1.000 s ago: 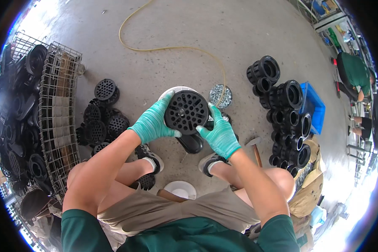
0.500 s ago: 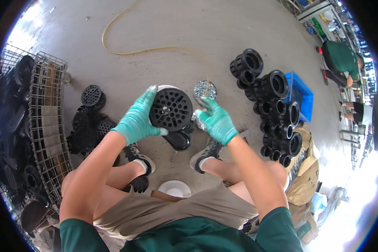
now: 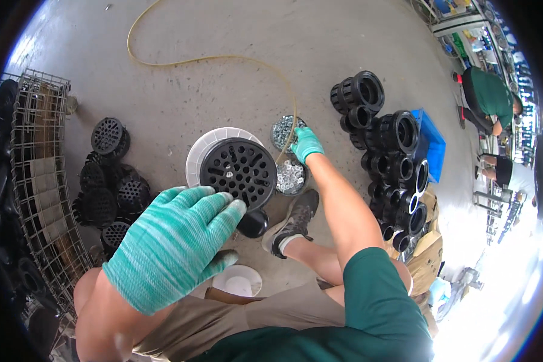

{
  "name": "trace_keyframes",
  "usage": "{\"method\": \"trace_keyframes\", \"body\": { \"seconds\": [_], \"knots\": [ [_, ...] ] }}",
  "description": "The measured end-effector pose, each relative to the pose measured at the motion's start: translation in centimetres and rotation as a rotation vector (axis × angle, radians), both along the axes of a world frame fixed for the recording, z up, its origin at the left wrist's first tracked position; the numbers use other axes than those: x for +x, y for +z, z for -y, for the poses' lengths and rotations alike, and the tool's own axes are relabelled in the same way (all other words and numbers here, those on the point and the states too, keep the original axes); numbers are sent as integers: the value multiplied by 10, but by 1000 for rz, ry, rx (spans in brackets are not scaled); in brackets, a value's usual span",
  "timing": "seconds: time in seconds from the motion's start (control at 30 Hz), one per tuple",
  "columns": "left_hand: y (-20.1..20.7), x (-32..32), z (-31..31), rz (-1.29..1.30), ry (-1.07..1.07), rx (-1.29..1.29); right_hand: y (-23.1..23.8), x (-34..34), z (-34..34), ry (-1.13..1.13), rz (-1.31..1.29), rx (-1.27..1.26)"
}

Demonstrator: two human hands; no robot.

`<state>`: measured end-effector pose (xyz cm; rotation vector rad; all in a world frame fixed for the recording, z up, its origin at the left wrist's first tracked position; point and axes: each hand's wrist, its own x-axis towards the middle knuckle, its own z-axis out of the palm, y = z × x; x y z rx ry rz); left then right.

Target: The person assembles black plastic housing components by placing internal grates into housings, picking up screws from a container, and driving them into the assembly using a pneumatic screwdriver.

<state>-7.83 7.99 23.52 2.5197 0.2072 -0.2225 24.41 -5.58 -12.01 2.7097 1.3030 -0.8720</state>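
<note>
My left hand [image 3: 176, 246], in a green striped knit glove, is raised in front of me with its fingers stretched out, holding nothing. Beyond its fingertips a round black drain cover [image 3: 242, 172] with holes and slots lies over a white round plastic piece [image 3: 195, 158]. A small metal fastener sits on the cover. To the right, my gloved right hand [image 3: 308, 145] reaches to the edge of a round container of metal screws [image 3: 283, 128]. Its fingers are bent together, and what they hold, if anything, is hidden. Close below stands a container of metal nuts [image 3: 291, 177].
A thin yellowish hose [image 3: 223, 58] runs across the floor to the containers. Black perforated parts [image 3: 107, 193] are heaped on the left by a wire cage [image 3: 48, 181]. On the right, black ring fittings [image 3: 398, 134] stand beside a blue crate [image 3: 435, 148]. Another person [image 3: 490, 90] is far right.
My left hand has let go of the drain cover and come back toward me. My right hand has moved a little to the screw container's right edge.
</note>
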Motion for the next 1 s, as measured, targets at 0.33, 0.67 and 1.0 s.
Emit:
{"method": "trace_keyframes", "body": {
  "seconds": [0.33, 0.67, 1.0],
  "knots": [
    [-20, 9, -11, -20, 6, -28, -19, 13, 12, 50, -18, 96],
    [-20, 15, -10, -6, 2, -27, -45, 44, 36, -368, -361, 320],
    [-20, 16, -4, -19, -20, -19, -20, 47, 72, -1176, -1181, 706]
  ]
}}
